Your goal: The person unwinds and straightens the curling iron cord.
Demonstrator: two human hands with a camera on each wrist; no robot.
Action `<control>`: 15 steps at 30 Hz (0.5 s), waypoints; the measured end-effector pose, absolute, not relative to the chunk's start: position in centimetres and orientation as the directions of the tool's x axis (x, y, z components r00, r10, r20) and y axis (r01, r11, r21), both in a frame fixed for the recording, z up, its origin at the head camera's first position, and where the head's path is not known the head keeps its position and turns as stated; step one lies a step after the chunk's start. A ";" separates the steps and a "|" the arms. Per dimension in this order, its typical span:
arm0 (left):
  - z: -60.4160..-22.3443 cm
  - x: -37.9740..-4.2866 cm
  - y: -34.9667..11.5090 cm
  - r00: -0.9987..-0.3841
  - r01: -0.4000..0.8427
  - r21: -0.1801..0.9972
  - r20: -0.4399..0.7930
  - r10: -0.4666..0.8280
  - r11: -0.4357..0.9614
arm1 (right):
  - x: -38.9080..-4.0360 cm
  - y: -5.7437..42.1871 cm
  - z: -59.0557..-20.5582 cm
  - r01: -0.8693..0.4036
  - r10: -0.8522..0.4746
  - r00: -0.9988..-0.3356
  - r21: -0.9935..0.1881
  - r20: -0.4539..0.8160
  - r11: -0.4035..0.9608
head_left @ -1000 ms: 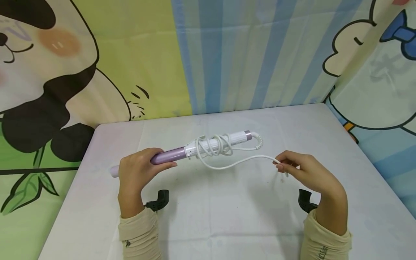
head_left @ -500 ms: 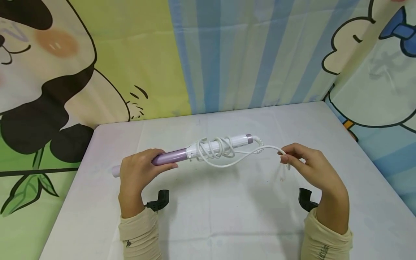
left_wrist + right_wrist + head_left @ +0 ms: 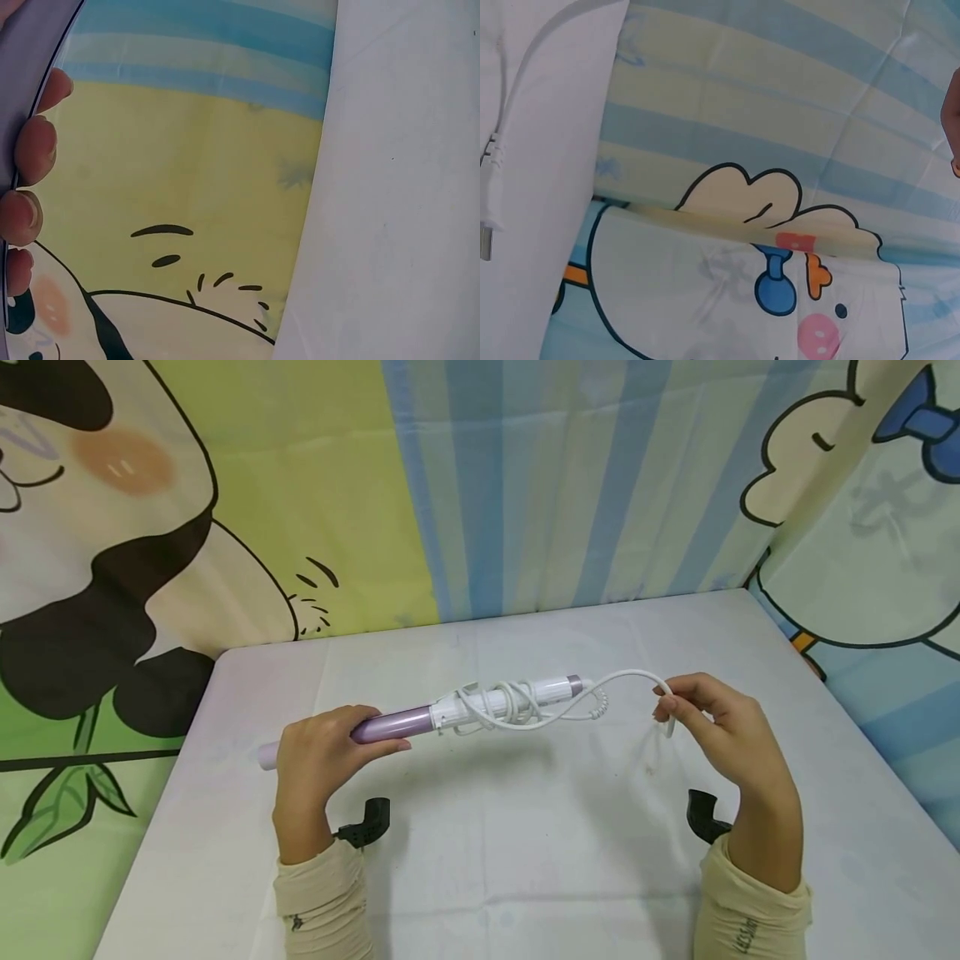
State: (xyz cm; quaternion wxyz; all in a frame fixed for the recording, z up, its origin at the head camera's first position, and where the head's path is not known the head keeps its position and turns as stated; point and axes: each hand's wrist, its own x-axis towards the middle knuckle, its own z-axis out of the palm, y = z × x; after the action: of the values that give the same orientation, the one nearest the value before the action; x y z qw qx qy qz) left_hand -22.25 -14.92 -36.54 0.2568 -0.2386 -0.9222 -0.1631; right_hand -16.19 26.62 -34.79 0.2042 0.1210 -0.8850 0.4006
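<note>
In the head view a purple and white hair iron point(image 3: 397, 724) is held slantwise over the table, its white power cord point(image 3: 637, 674) looped around the white part. My left hand point(image 3: 318, 760) grips its purple end, with the thumb along the near side. Fingers point(image 3: 34, 150) curl around the purple casing in the left wrist view. My right hand point(image 3: 723, 731) pinches the cord between thumb and fingers, so it arches back to the coils. A white plug point(image 3: 489, 195) with a metal prong shows at the left of the right wrist view.
A white-covered table point(image 3: 510, 860) lies beneath both hands. Behind it hangs a cartoon-printed curtain point(image 3: 525, 485), which also runs along the right side. A black bracket point(image 3: 367, 822) sits at the left wrist, another black bracket point(image 3: 705, 817) at the right.
My right hand has risen and moved slightly right with the cord, which has gone from sagging below the iron to arching above its right end. The left hand stays nearly still.
</note>
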 end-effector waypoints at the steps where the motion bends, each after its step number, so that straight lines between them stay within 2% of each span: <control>1: -36.5 -22.3 -14.9 -0.756 0.524 0.182 0.549 0.357 0.832 | -16.2 26.6 -34.8 -0.385 -0.044 -0.883 -0.668 0.467 0.637; 6: -36.5 -22.3 -14.8 -0.757 0.529 0.188 0.546 0.360 0.827 | -16.4 26.4 -34.7 -0.403 0.005 -0.870 -0.718 0.493 0.567; 15: -36.5 -22.4 -14.8 -0.752 0.536 0.177 0.546 0.370 0.826 | -16.7 26.2 -34.6 -0.358 0.149 -0.867 -0.802 0.476 0.478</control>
State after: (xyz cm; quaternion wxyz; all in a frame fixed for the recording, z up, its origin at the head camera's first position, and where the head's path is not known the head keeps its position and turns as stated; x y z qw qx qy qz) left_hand -22.42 -14.83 -36.54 0.2525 -0.2458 -0.9215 -0.1635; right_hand -16.72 26.20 -34.62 0.2500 0.0637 -0.8225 0.5070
